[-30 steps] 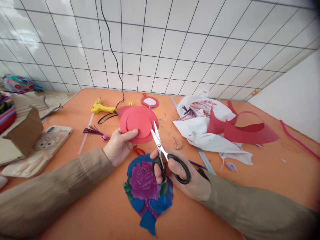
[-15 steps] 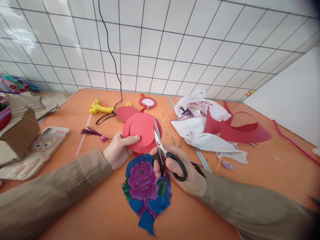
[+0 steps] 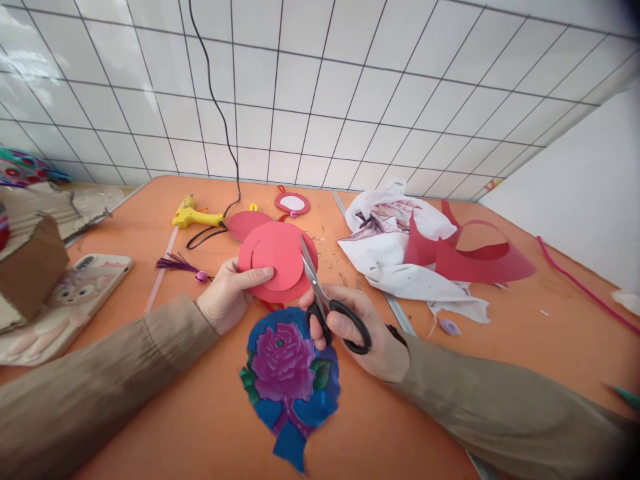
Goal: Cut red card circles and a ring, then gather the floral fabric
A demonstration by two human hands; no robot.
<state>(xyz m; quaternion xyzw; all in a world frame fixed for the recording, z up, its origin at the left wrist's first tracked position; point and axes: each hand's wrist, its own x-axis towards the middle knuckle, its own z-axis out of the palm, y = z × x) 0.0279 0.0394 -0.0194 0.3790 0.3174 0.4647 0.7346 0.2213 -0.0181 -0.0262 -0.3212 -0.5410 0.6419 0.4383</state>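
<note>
My left hand (image 3: 227,293) pinches a round piece of red paper (image 3: 277,257) between thumb and fingers. A curved slit runs along the paper's left part, inside its rim. In my right hand (image 3: 363,327) are black-handled scissors (image 3: 319,293), fingers through the loops. Their blades point up and away, nearly closed together, at the right part of the red paper. Just below lies a blue piece with a purple rose (image 3: 285,363), flat on the orange table (image 3: 390,427). Behind the paper rests another red disc (image 3: 247,225).
A yellow glue gun (image 3: 193,213), a purple tassel (image 3: 177,263) and a small round mirror (image 3: 293,203) lie toward the wall. On the left are a phone (image 3: 97,287) and a cardboard box (image 3: 33,267). A white plastic bag (image 3: 400,247) and red paper scraps (image 3: 475,263) lie right.
The scissor blades have come closer together at the red paper's right part. The whole view has shifted slightly; both hands keep their holds.
</note>
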